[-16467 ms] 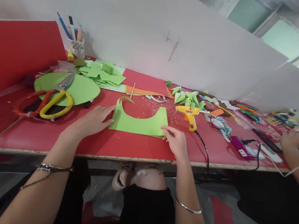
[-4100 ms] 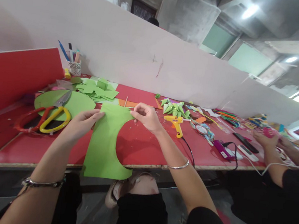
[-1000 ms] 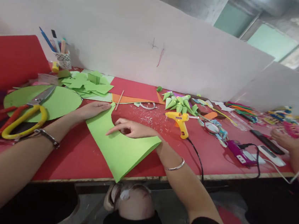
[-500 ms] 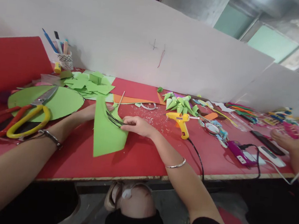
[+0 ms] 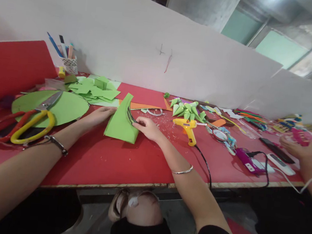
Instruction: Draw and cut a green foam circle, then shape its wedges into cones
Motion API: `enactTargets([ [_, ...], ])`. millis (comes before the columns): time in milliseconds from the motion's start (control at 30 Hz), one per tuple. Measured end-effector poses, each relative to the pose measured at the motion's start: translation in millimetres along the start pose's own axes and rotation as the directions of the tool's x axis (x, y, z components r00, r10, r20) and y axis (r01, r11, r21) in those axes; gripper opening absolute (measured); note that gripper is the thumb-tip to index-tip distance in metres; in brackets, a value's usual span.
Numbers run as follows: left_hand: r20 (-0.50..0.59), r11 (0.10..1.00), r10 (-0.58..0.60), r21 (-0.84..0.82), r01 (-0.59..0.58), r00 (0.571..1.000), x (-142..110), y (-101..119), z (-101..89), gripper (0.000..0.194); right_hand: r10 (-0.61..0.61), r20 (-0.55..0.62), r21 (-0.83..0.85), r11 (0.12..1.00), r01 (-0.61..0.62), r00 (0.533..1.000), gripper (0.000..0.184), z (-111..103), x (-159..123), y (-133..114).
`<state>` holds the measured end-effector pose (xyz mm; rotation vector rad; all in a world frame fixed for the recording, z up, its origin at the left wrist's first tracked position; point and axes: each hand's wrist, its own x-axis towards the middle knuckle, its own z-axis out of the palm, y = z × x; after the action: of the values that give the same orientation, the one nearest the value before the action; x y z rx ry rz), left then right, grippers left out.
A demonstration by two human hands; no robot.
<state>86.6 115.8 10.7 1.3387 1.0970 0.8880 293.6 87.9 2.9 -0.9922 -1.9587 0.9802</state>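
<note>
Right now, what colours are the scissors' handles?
One handle of the scissors is red, the other yellow; the head view shows it best.

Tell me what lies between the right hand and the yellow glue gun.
Between the right hand and the glue gun, the head view shows red tabletop strewn with small pale scraps.

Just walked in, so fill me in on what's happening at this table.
A person holds a folded bright green paper sheet with a curved cutout above the red tabletop, left hand at one side, right hand pinching the curved edge. The red-and-yellow-handled scissors lie on a green paper oval; the yellow glue gun lies unheld.
</note>
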Motion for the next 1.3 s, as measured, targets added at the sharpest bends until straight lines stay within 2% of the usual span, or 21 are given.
enactTargets([
  [133,0.003,0.99,-0.043,-0.135,0.043,0.999,-0.4,2.0,5.6,0.032,-0.003,-0.021,0.029,1.0,0.004,1.0,0.021,0.1,2.0,5.7],
  [267,0.128,0.975,-0.083,-0.193,0.107,0.988,-1.6,5.0,8.8,0.043,0.036,-0.034,0.013,0.999,-0.035,0.999,0.02,-0.2,3.4,7.6],
  [333,0.129,0.979,-0.1,-0.162,0.12,0.987,-2.6,5.2,9.3,0.045,0.043,-0.04,0.017,0.999,-0.042,0.998,0.02,-0.2,3.5,7.9],
  [433,0.056,0.996,-0.074,-0.036,0.076,0.996,-4.0,3.2,8.3,0.036,0.026,-0.056,0.012,1.0,-0.026,0.998,0.02,-0.2,2.9,7.7],
  [533,0.097,0.998,-0.042,0.058,0.037,0.994,-5.1,1.7,6.3,0.033,-0.004,-0.073,-0.017,1.0,0.003,0.997,0.019,-0.3,1.5,5.9],
  [667,0.13,0.991,-0.06,0.128,0.044,0.99,-7.1,3.8,6.0,0.027,-0.01,-0.093,-0.03,1.0,0.007,0.996,0.018,0.2,0.5,1.5],
  [767,0.118,0.988,-0.07,0.144,0.053,0.99,-7.8,4.7,8.1,0.028,0.029,-0.135,0.042,0.999,-0.023,0.99,0.018,0.9,0.8,-2.7],
  [867,0.098,0.991,-0.064,0.123,0.052,0.993,-5.8,3.1,9.8,0.034,0.129,-0.166,0.148,0.983,-0.104,0.978,0.026,1.0,1.1,-6.8],
  [967,0.017,0.995,-0.032,0.1,0.03,0.999,-3.1,1.2,9.0,0.038,0.221,-0.099,0.207,0.958,-0.198,0.97,0.037,1.3,0.1,-7.9],
  [1067,-0.087,0.994,-0.007,0.105,0.016,0.996,-3.7,2.2,7.9,0.041,0.191,-0.012,0.24,0.953,-0.182,0.982,0.043,2.5,-1.4,-4.5],
  [1167,-0.052,0.995,-0.006,0.094,0.01,0.999,-8.8,5.9,9.5,0.042,0.138,0.007,0.228,0.964,-0.136,0.99,0.035,3.7,-1.8,-0.3],
  [1300,0.03,0.992,-0.024,0.121,0.02,0.999,-16.2,11.4,13.6,0.041,0.091,-0.042,0.177,0.981,-0.083,0.995,0.031,3.7,-1.3,1.2],
])
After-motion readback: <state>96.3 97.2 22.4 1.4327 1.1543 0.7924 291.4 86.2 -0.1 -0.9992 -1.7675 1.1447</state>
